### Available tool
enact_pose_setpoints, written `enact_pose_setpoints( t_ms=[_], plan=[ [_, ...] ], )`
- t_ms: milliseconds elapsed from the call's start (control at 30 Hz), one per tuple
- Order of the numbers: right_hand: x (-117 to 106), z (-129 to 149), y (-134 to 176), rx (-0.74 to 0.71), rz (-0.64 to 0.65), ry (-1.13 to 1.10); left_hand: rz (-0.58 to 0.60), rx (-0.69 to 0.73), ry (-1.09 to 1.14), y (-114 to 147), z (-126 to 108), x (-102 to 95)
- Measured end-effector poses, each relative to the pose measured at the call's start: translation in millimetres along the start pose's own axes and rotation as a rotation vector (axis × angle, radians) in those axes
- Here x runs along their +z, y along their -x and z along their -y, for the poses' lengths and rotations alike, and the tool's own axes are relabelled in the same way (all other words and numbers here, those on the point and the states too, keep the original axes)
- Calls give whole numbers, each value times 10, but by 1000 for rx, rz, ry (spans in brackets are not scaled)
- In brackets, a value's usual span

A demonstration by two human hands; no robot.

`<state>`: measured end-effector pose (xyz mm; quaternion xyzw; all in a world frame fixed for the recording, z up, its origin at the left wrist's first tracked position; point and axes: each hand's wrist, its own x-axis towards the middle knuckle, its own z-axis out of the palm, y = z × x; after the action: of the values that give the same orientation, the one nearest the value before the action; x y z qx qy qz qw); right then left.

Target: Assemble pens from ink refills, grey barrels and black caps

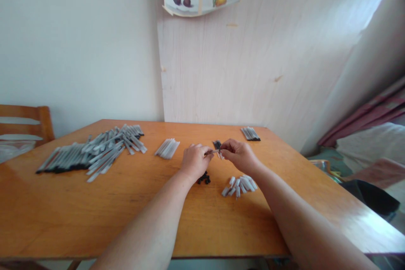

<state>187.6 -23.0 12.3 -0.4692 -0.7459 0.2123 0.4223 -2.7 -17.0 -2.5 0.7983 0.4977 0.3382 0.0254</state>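
My left hand [196, 161] is closed in a pinch on a thin pale stick [215, 152] held level above the table. My right hand [238, 154] pinches at the stick's other end, where a small dark bit shows; its exact kind is too small to make out. Just behind the fingers lie a few thin sticks with black ends [217, 144], partly covered by my hands. Small black caps [205, 178] sit in a little pile below my left wrist. Near my right forearm is a loose pile of short whitish tubes [240, 185].
On the wooden table [202, 223], a big heap of pale black-ended sticks [107, 147] spreads at left. A row of whitish tubes [167, 148] lies left of centre, and a black-ended bundle [251, 133] at back right. A chair [44, 124] stands at left.
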Motion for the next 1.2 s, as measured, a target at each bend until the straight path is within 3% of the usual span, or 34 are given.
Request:
enact_pose_setpoints(
  t_ms=[467,733,1200],
  plan=[
    [-14,42,17,-31,14,10,22,26,-2,0,19,23],
    [-17,-28,-20,30,65,-168,-2,35,-1,0,11,12],
    [-67,14,-9,55,69,-70,11,61,9,6,-18,-6]
  ],
)
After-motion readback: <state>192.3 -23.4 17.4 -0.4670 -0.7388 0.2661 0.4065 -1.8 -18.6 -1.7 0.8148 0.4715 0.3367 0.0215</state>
